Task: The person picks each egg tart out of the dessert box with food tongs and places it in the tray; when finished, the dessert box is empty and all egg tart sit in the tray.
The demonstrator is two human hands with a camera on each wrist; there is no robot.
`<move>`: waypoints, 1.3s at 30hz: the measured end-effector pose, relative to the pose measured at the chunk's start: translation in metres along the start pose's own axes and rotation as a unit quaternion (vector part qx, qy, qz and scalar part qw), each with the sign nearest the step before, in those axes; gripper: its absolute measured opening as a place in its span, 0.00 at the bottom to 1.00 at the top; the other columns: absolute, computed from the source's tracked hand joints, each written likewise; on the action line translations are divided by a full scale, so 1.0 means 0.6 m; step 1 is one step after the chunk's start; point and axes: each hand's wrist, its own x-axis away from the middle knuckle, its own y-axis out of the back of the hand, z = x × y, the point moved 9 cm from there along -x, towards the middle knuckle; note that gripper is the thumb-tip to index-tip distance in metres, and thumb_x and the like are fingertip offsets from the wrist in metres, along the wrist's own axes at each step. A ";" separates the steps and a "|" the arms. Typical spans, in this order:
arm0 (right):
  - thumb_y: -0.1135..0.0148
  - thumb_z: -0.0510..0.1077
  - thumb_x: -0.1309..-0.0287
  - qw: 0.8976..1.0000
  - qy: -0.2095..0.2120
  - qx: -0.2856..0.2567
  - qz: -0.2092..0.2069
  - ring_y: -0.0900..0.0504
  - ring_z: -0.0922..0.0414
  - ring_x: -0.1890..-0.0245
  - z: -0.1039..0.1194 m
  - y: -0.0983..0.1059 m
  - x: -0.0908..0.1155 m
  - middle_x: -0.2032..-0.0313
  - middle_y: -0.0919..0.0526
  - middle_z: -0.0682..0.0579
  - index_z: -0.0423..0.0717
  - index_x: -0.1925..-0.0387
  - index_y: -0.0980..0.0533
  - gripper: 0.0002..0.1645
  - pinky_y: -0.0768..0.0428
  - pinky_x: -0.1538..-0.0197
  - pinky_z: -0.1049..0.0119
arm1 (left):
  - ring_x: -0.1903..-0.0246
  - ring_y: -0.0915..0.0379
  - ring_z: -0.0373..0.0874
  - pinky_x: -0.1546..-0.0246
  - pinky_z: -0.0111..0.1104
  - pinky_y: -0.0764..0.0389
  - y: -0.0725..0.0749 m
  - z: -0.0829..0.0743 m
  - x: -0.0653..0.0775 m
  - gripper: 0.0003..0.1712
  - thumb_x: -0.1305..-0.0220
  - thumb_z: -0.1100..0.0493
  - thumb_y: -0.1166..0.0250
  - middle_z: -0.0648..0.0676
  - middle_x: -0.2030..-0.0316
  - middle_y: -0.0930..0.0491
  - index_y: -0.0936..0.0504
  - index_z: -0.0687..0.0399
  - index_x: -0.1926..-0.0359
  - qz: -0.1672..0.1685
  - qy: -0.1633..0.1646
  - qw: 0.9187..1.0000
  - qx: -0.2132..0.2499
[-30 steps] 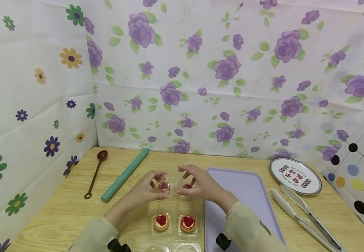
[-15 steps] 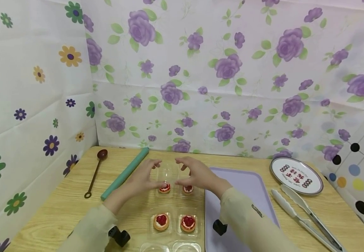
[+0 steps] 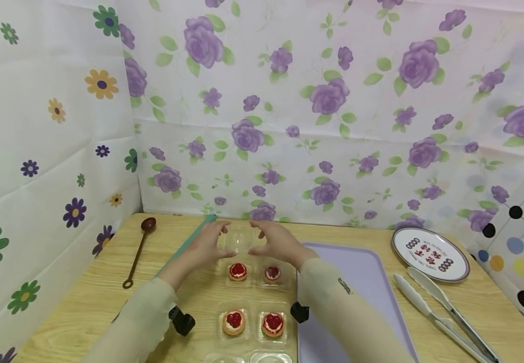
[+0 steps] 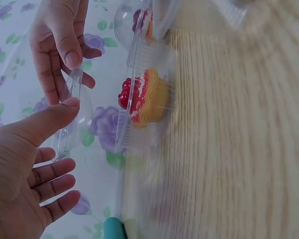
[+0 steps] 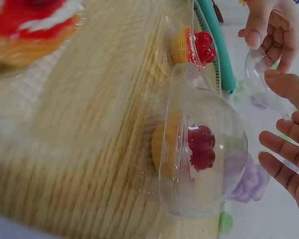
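Both hands hold a clear plastic dome lid (image 3: 239, 239) between them, above and behind the back-left tart (image 3: 238, 271). My left hand (image 3: 204, 247) pinches its left edge, thumb on the near side; my right hand (image 3: 276, 243) pinches the right edge the same way. In the left wrist view the lid (image 4: 71, 132) stands on edge between the thumbs. The red-topped tart (image 4: 145, 97) sits in a clear tray with no dome over it. The back-right tart (image 5: 202, 147) is under a clear dome in the right wrist view.
Two more tarts (image 3: 234, 321) sit in clear trays nearer me, with clear plastic pieces (image 3: 271, 357) at the bottom edge. A lilac tray (image 3: 357, 297) lies right, then tongs (image 3: 448, 312) and a plate (image 3: 431, 254). Left are a teal roll (image 3: 185, 245) and brown spoon (image 3: 138, 252).
Both hands have moved away from me and up, lifting the dome lid off the back-left tart. That tart now shows uncovered in front of them.
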 end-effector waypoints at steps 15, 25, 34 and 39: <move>0.33 0.53 0.43 0.997 -0.060 0.042 0.024 0.21 0.48 0.43 -0.033 -0.024 -0.022 0.32 0.32 0.46 0.45 0.27 0.44 0.48 0.23 0.40 0.54 | 0.42 0.30 0.57 0.44 0.49 0.25 -0.038 0.035 -0.038 0.50 0.45 0.50 0.28 0.61 0.40 0.28 0.44 0.56 0.27 0.067 0.058 0.995 0.055; 0.35 0.55 0.42 0.993 -0.086 0.057 0.048 0.20 0.48 0.45 -0.047 -0.034 -0.022 0.38 0.25 0.44 0.47 0.29 0.40 0.44 0.23 0.41 0.54 | 0.47 0.26 0.54 0.47 0.46 0.22 -0.047 0.041 -0.043 0.47 0.44 0.50 0.29 0.61 0.45 0.25 0.41 0.56 0.29 0.097 0.073 0.990 0.069; 0.35 0.56 0.43 0.992 -0.091 0.060 0.060 0.25 0.47 0.39 -0.050 -0.049 -0.026 0.35 0.28 0.46 0.46 0.31 0.37 0.42 0.29 0.34 0.52 | 0.46 0.26 0.56 0.45 0.47 0.23 -0.054 0.049 -0.047 0.43 0.42 0.50 0.30 0.63 0.46 0.24 0.37 0.60 0.31 0.122 0.070 0.989 0.052; 0.36 0.57 0.42 0.991 -0.103 0.048 0.068 0.30 0.47 0.34 -0.052 -0.055 -0.025 0.35 0.29 0.45 0.46 0.31 0.36 0.41 0.33 0.31 0.52 | 0.46 0.26 0.55 0.46 0.47 0.24 -0.058 0.054 -0.047 0.42 0.41 0.50 0.31 0.62 0.48 0.23 0.38 0.61 0.31 0.129 0.070 0.987 0.060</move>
